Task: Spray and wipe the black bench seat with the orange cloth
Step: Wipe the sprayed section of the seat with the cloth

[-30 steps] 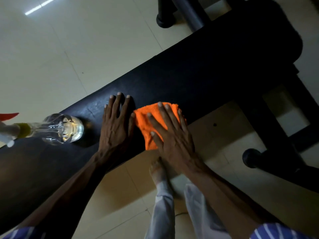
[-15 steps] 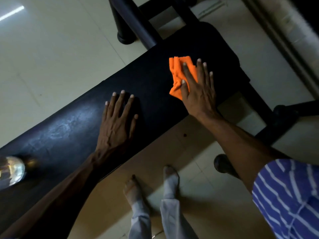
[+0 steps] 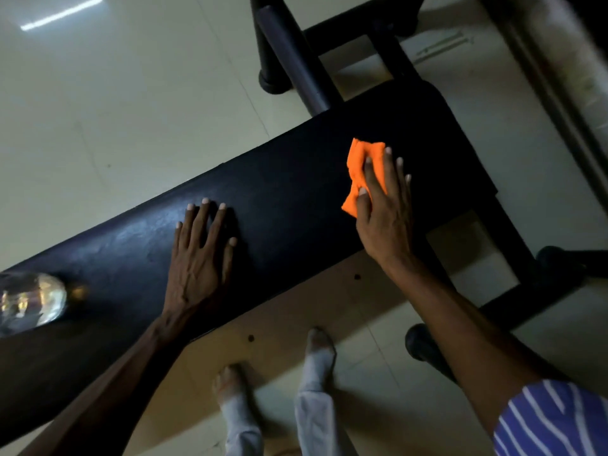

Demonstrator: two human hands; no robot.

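Observation:
The black bench seat [image 3: 296,179] runs diagonally from lower left to upper right. My right hand [image 3: 385,218] presses the crumpled orange cloth [image 3: 360,169] flat against the seat near its right end, fingers spread over the cloth. My left hand [image 3: 200,251] lies flat on the seat's middle, fingers apart, holding nothing. A clear spray bottle [image 3: 29,301] stands on the seat at the far left, cut off by the frame edge.
Black metal bench legs [image 3: 289,57] rise behind the seat, and more black frame [image 3: 513,258] sits to the right. My two feet [image 3: 316,343] stand on the pale tiled floor [image 3: 115,110] in front of the bench. A wall base [image 3: 543,77] runs at upper right.
My right hand has slid the orange cloth from the seat's middle, beside my left hand, out to the right end. My left hand stays planted. The bottle has shifted toward the left frame edge.

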